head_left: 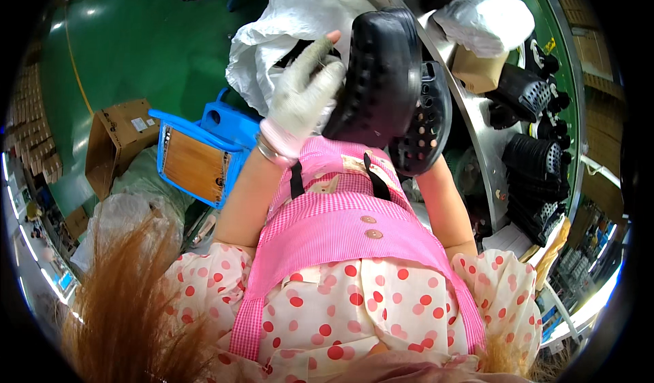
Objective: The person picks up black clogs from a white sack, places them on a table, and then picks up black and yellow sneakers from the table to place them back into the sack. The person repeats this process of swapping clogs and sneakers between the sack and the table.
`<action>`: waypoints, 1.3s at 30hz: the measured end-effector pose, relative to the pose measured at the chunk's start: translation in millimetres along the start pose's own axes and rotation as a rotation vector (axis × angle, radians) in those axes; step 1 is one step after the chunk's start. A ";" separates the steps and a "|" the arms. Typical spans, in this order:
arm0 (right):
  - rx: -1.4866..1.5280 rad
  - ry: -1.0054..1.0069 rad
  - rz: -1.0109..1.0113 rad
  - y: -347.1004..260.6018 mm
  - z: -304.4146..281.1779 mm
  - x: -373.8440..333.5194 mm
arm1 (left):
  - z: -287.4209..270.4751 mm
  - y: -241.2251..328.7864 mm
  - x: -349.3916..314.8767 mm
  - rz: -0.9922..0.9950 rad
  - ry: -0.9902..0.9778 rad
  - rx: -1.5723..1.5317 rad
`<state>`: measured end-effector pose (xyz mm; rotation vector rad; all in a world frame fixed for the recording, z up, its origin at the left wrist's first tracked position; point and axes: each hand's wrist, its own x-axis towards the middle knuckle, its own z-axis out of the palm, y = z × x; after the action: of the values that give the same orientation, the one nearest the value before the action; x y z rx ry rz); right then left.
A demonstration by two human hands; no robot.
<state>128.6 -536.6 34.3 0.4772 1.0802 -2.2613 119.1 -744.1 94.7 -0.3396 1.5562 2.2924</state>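
Two black clogs with round vent holes are held up in front of my chest. The nearer clog [381,76] stands tilted and slightly blurred; the other clog [424,114] sits behind it to the right. My right forearm rises to the second clog, and the hand itself is hidden behind the pair, which it appears to hold. My left hand [304,90], in a whitish work glove with one fingertip bare, is just left of the nearer clog. Its fingers are apart and I see nothing gripped in them. Behind it, a white plastic sack [255,59] gapes with something black inside.
On the right runs a metal-edged work table [470,121] carrying stacked black clogs [535,162] and a white bag [487,22] over a cardboard box [479,70]. To the left stand a blue chair [228,131] and an open carton [122,138] on the green floor.
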 end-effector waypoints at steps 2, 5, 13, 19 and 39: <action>-0.032 0.008 0.013 -3.2 -10.0 -15.7 | -0.6 -22.4 10.2 0.008 -0.100 -0.015; -0.086 0.008 0.023 -2.1 -30.1 -36.6 | 27.9 -46.6 18.3 0.023 -0.269 -0.347; -0.255 -0.011 0.061 -12.5 -89.1 -92.8 | 101.3 -91.4 -32.9 -0.084 -0.081 -0.548; -0.284 -0.064 0.060 -25.0 -124.4 -118.5 | 118.1 -124.8 -26.6 -0.060 -0.158 -0.783; 0.302 -0.370 0.759 -4.8 -130.1 -118.8 | 133.9 -70.3 -29.9 0.061 -0.570 0.311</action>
<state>225.4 -389.8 22.1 0.4610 0.2838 -1.7219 175.0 -600.4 96.1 0.4115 1.5787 1.9019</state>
